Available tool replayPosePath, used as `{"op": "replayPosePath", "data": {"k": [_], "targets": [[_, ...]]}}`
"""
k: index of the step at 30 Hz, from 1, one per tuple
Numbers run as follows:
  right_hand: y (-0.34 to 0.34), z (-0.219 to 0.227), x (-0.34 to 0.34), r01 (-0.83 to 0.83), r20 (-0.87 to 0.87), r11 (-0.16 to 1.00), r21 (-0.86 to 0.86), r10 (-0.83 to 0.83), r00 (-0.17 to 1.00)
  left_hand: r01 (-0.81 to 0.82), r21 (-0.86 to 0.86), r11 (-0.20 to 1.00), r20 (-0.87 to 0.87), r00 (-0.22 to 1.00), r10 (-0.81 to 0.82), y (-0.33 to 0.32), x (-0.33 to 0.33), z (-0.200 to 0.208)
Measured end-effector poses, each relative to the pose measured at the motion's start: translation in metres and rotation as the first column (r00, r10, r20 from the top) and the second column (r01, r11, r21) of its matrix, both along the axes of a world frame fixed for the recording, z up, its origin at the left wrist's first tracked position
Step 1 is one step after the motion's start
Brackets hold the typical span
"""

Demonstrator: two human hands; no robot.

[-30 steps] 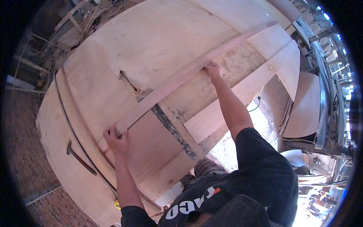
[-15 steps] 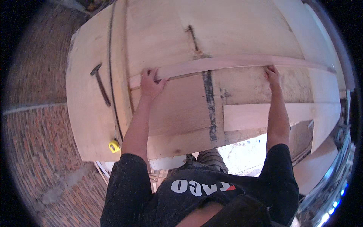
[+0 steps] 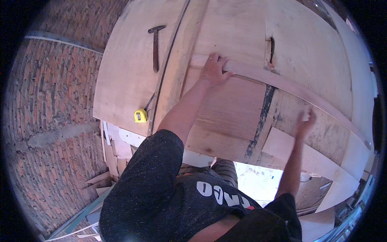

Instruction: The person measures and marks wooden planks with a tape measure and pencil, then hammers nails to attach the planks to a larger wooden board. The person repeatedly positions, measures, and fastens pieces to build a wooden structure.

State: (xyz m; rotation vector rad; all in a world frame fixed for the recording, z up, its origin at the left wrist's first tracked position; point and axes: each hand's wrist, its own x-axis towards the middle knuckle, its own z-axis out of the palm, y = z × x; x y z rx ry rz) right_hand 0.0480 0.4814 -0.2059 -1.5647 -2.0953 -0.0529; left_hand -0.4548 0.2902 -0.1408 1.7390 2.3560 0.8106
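Note:
My left hand (image 3: 215, 71) grips a long, narrow wooden strip (image 3: 278, 79) near its left end, fingers over it and thumb at its near edge. The strip lies across a large plywood worktop and runs off to the right. Below the strip, apart from it, my right hand (image 3: 307, 121) hovers with fingers loosely curled and a gap between thumb and fingers. The right hand is slightly blurred, and I see nothing held in it. A reddish-brown plywood panel (image 3: 229, 107) lies on the near side of the strip.
A hammer (image 3: 155, 48) and a yellow tape measure (image 3: 140, 115) lie left of a raised wooden batten (image 3: 181, 56) with a dark rod along it. A pale board (image 3: 298, 151) lies at the near right. The worktop has a slot (image 3: 272, 50). A brick wall (image 3: 60, 84) stands left.
My right hand has let go of the strip and drawn back toward me. My left hand stays on the strip's left end. The view has turned, shifting the worktop.

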Motion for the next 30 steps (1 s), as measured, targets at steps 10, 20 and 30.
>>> {"op": "replayPosePath", "data": {"k": [10, 20, 30], "targets": [[-0.269, 0.089, -0.236, -0.657, 0.034, 0.617, -0.433, 0.739, 0.672, 0.016, -0.028, 0.999, -0.013, 1.000, -0.016, 0.006, -0.007, -0.004], [-0.254, 0.086, -0.247, -0.688, -0.005, 0.614, -0.387, 0.745, 0.667, -0.009, -0.198, 0.980, -0.103, 0.995, -0.012, 0.003, -0.004, -0.002], [-0.252, 0.089, -0.252, -0.664, 0.000, 0.636, -0.392, 0.722, 0.692, -0.009, -0.190, 0.982, -0.135, 0.991, -0.017, 0.002, -0.002, -0.003]]}}
